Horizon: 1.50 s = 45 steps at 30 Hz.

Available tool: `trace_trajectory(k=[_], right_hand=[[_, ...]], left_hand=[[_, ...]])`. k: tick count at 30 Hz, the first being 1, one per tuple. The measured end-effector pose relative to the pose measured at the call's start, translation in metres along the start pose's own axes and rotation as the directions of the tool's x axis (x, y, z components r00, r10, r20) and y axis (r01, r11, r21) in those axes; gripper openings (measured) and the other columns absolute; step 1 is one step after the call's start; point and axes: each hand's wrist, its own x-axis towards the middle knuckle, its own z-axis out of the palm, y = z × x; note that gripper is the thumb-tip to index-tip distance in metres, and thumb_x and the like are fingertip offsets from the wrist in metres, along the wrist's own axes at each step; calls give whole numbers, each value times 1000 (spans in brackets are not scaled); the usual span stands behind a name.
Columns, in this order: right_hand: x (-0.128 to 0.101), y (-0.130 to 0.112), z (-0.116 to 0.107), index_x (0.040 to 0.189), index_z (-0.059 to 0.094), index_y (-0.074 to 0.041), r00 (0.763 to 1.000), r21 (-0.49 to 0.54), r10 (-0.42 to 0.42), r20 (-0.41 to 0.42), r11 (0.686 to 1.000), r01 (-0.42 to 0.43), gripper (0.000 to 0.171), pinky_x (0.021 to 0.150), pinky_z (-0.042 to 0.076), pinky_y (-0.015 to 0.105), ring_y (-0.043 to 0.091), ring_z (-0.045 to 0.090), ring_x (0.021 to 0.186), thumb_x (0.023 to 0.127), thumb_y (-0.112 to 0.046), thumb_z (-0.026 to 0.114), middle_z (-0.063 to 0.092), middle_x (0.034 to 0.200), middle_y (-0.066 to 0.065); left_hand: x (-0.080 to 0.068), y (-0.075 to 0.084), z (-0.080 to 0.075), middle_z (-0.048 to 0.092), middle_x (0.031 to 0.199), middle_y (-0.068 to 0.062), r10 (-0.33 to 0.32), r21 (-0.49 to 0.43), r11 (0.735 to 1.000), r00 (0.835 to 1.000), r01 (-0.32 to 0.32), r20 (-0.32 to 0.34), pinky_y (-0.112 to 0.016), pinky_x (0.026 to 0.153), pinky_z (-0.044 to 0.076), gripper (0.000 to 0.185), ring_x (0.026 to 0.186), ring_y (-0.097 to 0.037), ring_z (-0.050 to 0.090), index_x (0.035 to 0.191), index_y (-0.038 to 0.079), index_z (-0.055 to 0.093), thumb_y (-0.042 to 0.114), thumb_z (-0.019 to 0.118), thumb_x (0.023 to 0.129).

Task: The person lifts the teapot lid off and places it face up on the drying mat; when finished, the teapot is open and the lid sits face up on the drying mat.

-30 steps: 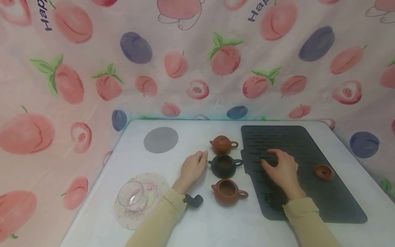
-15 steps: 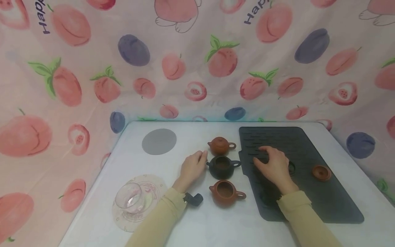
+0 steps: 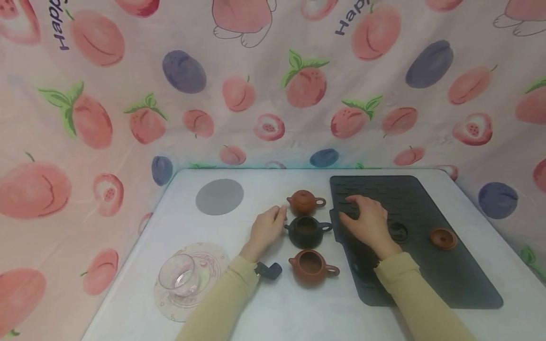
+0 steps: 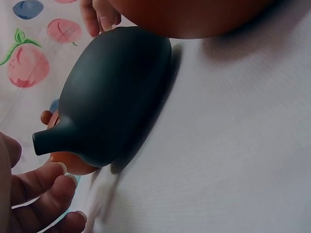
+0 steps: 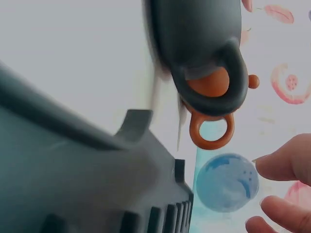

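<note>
Three small teapots stand in a column on the white table [image 3: 273,308]: a lidded brown teapot [image 3: 305,202] at the back, a lidless dark teapot [image 3: 308,231] in the middle and a lidless brown teapot [image 3: 313,267] in front. My left hand [image 3: 266,229] rests on the table beside the dark teapot's spout [image 4: 48,138], fingers [image 4: 43,194] loosely curled and holding nothing. Over the left part of the dark ribbed mat [image 3: 426,270] is my right hand [image 3: 367,221], fingers relaxed and empty. A dark lid [image 3: 398,231] and a brown lid [image 3: 442,238] lie on the mat.
A glass cup [image 3: 179,277] stands on a patterned round coaster [image 3: 213,258] at the front left. A grey round coaster [image 3: 219,196] lies at the back left. Fruit-print cloth [image 3: 273,94] hangs behind and beside the table.
My right hand has slid left across the mat, uncovering the dark lid, which now lies free to its right. The left hand and the teapots have stayed put.
</note>
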Motion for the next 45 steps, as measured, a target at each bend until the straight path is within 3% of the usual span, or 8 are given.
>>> trace_trajectory(k=[14, 23, 31, 40, 45], right_hand=[[15, -24, 5, 134, 60, -1, 996, 29, -33, 81, 999, 30, 50, 105, 21, 71, 47, 45, 128, 93, -26, 74, 60, 136, 23], [25, -32, 9, 132, 62, -4, 990, 80, -68, 122, 995, 59, 46, 108, 22, 70, 45, 46, 129, 93, -23, 73, 61, 135, 21], [34, -41, 11, 132, 62, -5, 986, 76, -75, 151, 995, 64, 45, 107, 23, 70, 43, 48, 129, 94, -27, 73, 62, 133, 19], [46, -54, 11, 132, 62, -6, 966, 129, -97, 239, 989, 67, 44, 102, 42, 59, 40, 54, 126, 96, -29, 72, 62, 133, 17], [52, -62, 11, 132, 61, -5, 956, 131, -97, 277, 989, 62, 45, 101, 45, 58, 40, 55, 125, 97, -30, 72, 63, 132, 17]], left_hand=[[8, -2, 7, 61, 76, 5, -22, -2, 1000, 999, 23, 34, -35, 66, 44, 45, 72, -18, 57, 89, 20, 63, 51, 37, 109], [14, -2, 5, 61, 75, 4, -75, -14, 997, 997, 75, 19, -37, 66, 44, 47, 70, -18, 57, 89, 20, 63, 52, 36, 109], [19, -5, 2, 61, 77, 3, -69, -24, 997, 998, 69, -9, -38, 67, 43, 48, 71, -20, 56, 87, 19, 63, 53, 36, 108], [25, -11, 4, 63, 78, 3, -53, -96, 994, 999, 51, -12, -37, 67, 44, 45, 72, -19, 57, 87, 19, 63, 51, 40, 108], [28, -14, 5, 63, 76, -1, -47, -213, 976, 998, 53, 31, -34, 53, 47, 45, 60, -19, 57, 90, 15, 63, 51, 42, 108]])
